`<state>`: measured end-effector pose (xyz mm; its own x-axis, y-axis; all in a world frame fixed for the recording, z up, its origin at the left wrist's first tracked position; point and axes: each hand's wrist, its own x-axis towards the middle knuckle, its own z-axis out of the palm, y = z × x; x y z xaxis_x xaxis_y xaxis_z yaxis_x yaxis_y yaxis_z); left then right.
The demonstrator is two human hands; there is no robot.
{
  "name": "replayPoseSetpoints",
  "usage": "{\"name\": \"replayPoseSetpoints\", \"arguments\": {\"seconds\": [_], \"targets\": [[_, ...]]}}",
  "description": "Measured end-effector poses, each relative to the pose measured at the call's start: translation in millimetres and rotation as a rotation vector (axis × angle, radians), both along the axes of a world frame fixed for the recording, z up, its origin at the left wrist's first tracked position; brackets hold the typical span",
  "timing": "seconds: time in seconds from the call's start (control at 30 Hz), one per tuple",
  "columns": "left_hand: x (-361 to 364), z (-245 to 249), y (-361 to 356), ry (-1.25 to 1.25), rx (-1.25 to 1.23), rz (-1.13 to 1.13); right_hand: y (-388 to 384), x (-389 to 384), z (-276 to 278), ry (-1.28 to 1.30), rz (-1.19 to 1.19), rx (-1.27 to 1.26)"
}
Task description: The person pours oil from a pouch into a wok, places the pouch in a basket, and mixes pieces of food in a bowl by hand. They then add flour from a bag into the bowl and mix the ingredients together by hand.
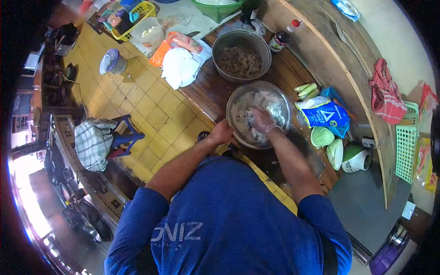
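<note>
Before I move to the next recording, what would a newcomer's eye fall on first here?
Probably the blue shirt, which fills the lower middle of the view. Just above it, the right hand is in a pale mixture inside a metal bowl, with the left hand at the bowl's left rim. The yellow tiled floor stands out to the left, and a blue-and-white bag to the bowl's right.

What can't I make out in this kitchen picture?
All in the head view:
- The fingertips of the right hand: hidden in the pale, lumpy mixture inside the round silver metal bowl.
- The far side of the round green plastic basket: cut off by the top edge.
- Fine print on the dark, red-capped bottle: too small.
- Contents of the blue-and-white plastic bag: hidden by its printed wrapping.
</note>
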<state>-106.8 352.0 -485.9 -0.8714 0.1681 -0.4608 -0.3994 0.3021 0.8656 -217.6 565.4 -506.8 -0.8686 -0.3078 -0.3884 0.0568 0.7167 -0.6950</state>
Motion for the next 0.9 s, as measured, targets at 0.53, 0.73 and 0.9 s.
{"name": "replayPoseSetpoints", "arguments": {"seconds": [0.53, 0.73, 0.9], "targets": [[-0.9, 23.1, 3.1, -0.054, 0.116, 0.083, -57.6, 19.4, 75.0, 0.252, 0.613, 0.656], [-2.6, 36.5, 0.4, -0.018, 0.092, 0.035, 4.1, -8.3, 100.7, 0.039, 0.810, 0.124], [-0.6, 30.9, 2.6, -0.111, 0.125, 0.080, -2.0, -42.4, 64.7, 0.242, 0.137, 0.294]]}}
